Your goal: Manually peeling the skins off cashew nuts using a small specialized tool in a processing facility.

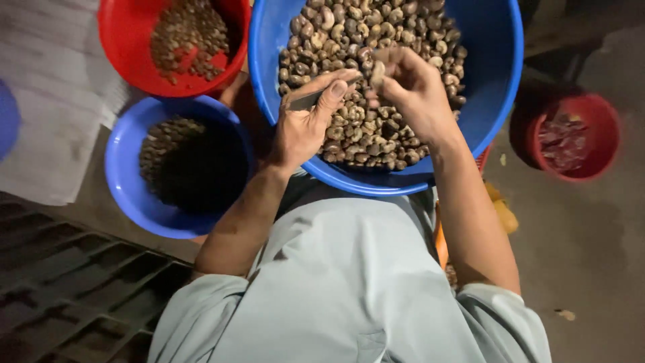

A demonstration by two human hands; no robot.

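nut [378, 72] pinched in right hand [413, 91] grip

Both hands [306, 124] [410, 87] raised, fingers [334, 94] pinched

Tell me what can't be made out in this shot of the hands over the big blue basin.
Head view:
- Big blue basin: far rim cut off by the top edge.
- Blade in left hand: mostly hidden by the thumb.
- Nut in right hand: too small to judge.
- Small red bucket: contents too dark.

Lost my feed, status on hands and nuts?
Left hand grips a small blade. Right hand pinches one nut over the big blue basin of nuts. Nothing blocking.
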